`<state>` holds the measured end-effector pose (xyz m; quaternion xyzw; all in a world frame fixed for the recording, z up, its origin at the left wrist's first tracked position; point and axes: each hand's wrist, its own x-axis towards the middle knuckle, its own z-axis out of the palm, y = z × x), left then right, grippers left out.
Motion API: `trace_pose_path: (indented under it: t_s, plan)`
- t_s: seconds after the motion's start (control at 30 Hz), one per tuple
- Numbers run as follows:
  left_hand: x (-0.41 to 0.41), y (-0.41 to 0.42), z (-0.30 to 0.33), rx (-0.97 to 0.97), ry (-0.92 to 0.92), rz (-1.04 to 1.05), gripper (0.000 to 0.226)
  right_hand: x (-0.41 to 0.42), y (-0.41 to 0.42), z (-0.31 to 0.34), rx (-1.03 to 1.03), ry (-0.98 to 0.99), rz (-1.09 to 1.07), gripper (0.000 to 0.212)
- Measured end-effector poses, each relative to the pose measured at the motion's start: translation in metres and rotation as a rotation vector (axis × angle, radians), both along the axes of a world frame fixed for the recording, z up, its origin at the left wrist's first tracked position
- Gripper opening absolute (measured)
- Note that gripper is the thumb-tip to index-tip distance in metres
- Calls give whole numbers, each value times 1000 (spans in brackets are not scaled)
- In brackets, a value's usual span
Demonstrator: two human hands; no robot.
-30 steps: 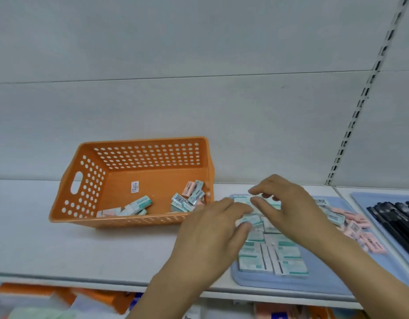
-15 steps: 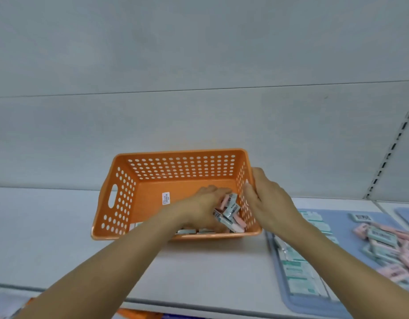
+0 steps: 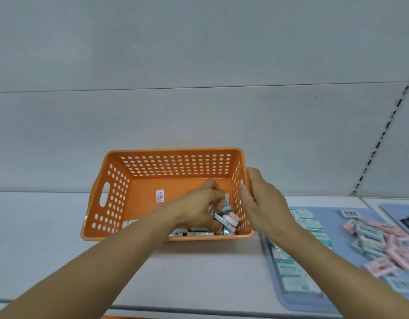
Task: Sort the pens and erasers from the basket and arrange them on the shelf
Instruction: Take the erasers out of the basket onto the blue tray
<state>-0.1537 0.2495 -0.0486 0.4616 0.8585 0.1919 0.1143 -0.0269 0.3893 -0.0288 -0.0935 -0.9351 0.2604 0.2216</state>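
Since half a second ago, dug deeper among wrapped pink and teal erasers inside perforated orange plastic basket (on white shelf): left hand, fingers curled round some. Gripping right rim: right hand.

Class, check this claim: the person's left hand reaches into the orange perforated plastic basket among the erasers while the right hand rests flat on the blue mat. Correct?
Not quite. In the head view the right hand grips the right wall of the orange perforated plastic basket; the left hand is indeed inside among the erasers.
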Motion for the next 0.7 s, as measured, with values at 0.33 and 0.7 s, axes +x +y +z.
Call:
trace_pose_path:
  t_s: [0.33, 0.7]
  plan:
    - [4, -6, 3, -80, 7, 51, 33, 3, -2, -2, -13, 15, 14, 29]
    - [12, -1, 3, -117, 269, 38, 68, 3, -2, -5, 3, 22, -1, 28]
